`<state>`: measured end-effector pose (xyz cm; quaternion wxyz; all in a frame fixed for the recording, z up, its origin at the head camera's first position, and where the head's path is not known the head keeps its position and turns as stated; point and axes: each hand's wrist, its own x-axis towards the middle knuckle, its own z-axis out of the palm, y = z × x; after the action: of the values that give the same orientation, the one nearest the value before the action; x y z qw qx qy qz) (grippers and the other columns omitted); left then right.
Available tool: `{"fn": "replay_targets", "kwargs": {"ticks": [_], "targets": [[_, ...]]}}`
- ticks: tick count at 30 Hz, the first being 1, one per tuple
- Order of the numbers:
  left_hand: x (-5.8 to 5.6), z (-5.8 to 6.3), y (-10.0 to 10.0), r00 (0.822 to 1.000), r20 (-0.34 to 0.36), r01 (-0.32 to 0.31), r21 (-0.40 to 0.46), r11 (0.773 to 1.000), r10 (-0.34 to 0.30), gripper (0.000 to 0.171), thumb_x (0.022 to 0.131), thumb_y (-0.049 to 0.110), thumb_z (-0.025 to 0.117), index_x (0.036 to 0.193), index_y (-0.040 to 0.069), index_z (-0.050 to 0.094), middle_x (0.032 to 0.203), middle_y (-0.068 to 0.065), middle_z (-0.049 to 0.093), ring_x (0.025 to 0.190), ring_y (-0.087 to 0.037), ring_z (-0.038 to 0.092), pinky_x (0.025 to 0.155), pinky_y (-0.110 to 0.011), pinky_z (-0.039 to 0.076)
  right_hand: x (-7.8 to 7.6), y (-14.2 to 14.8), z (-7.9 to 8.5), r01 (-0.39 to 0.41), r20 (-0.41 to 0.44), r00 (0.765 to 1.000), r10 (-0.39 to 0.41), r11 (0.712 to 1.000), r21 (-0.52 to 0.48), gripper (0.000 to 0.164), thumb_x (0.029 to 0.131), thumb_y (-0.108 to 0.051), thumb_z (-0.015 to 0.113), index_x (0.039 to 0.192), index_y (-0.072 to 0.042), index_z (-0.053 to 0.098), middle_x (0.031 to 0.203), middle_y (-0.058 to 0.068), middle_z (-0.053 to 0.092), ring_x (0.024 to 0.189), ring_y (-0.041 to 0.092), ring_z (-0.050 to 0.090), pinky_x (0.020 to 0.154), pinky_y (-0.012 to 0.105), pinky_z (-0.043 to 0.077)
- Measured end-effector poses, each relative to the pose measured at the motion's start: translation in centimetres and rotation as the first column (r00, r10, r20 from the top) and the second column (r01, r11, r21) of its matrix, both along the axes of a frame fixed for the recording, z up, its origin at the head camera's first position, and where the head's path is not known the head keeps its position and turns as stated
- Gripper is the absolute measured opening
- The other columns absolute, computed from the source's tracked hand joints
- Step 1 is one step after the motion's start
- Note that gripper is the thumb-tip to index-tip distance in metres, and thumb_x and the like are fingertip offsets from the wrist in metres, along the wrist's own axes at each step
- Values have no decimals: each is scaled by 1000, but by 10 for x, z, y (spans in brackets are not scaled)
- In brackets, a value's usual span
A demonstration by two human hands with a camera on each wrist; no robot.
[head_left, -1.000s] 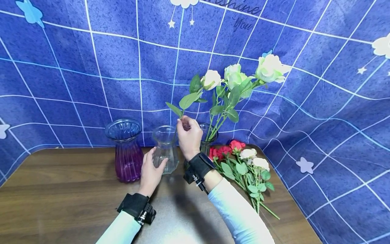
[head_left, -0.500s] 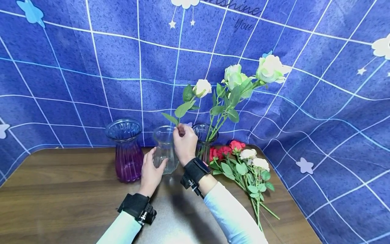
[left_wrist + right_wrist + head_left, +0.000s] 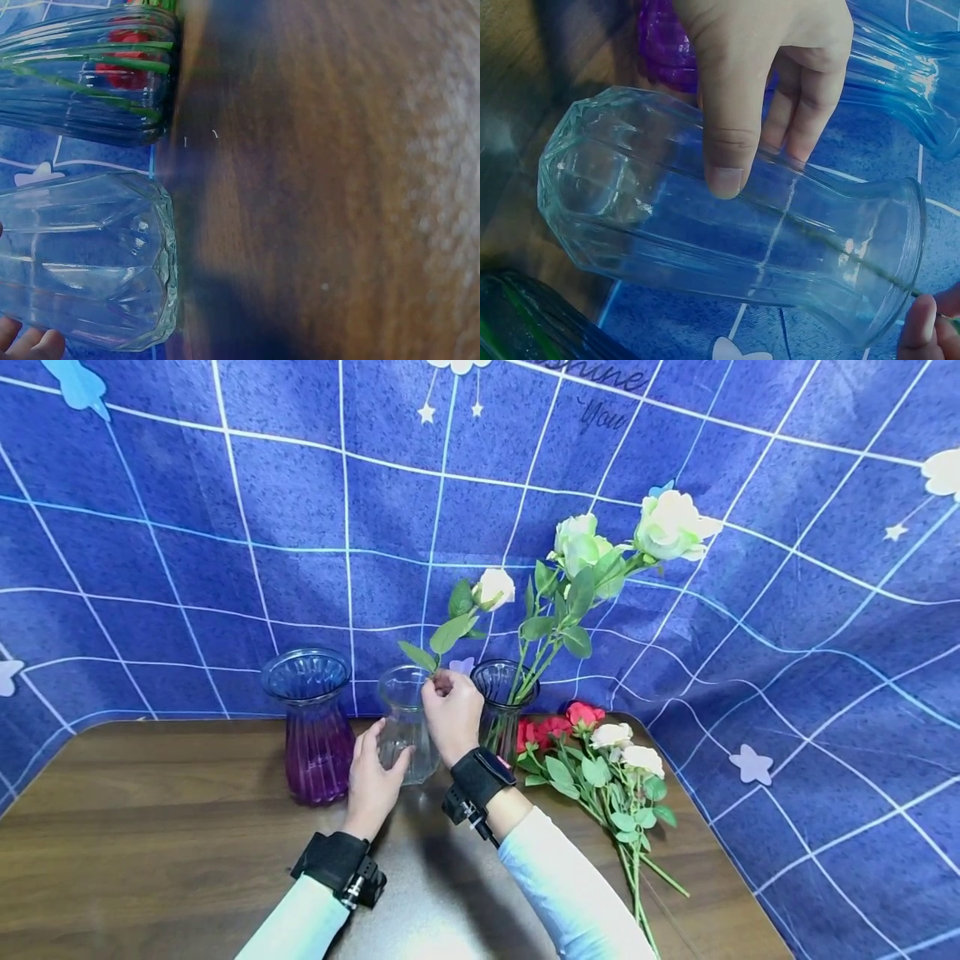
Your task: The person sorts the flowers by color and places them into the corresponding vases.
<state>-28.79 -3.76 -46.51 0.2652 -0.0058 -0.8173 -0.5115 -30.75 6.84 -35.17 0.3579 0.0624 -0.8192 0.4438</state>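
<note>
In the head view, my left hand (image 3: 373,785) holds the clear glass vase (image 3: 418,760) by its left side. The right wrist view shows its thumb (image 3: 727,161) against the glass and the fingers reaching round the side. At the vase's rim, my right hand (image 3: 455,714) pinches the stem of a white rose (image 3: 495,589), whose bloom leans up and right above the fingers. Seen from the right wrist, the thin stem (image 3: 847,255) runs from these fingertips down inside the vase. The upright vase stands on the table.
A blue-to-purple ribbed vase (image 3: 318,752) stands at the left. Close on the right, a dark-tinted vase (image 3: 498,735) holds tall pale roses (image 3: 671,527). Red and cream roses (image 3: 611,768) lie on the table's right side. A blue gridded cloth (image 3: 187,527) hangs behind.
My right hand has moved down and slightly left with the white rose, lowering the bloom and bringing the stem to the clear vase's mouth. The left hand has stayed in place.
</note>
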Motion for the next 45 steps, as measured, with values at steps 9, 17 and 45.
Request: {"fn": "replay_targets", "kwargs": {"ticks": [9,17,45], "targets": [[0,3,0,1000,6,7,4,1000,-7,61,82,19,72,134,2,44,128,-20,49,119,-35,49,99,-47,42,3,3,1,28,87,995,-41,989,148,11,80,-13,67,83,-3,72,67,5,64,66,19,60,62,27,49],[1,0,-1,1000,16,11,25,1000,-12,61,83,19,71,134,3,44,128,-21,48,117,-36,50,97,-48,44,4,5,-4,-19,197,980,-11,988,151,14,82,-18,66,85,-6,74,66,1,63,60,12,55,55,20,44],[1,-1,-1,1000,-15,9,30,1000,-8,63,82,22,73,134,2,44,128,-21,49,114,-38,52,97,-48,45,17,15,-15,-6,190,982,-1,999,32,20,83,-21,66,98,-10,73,78,0,72,71,13,66,60,22,49]]}}
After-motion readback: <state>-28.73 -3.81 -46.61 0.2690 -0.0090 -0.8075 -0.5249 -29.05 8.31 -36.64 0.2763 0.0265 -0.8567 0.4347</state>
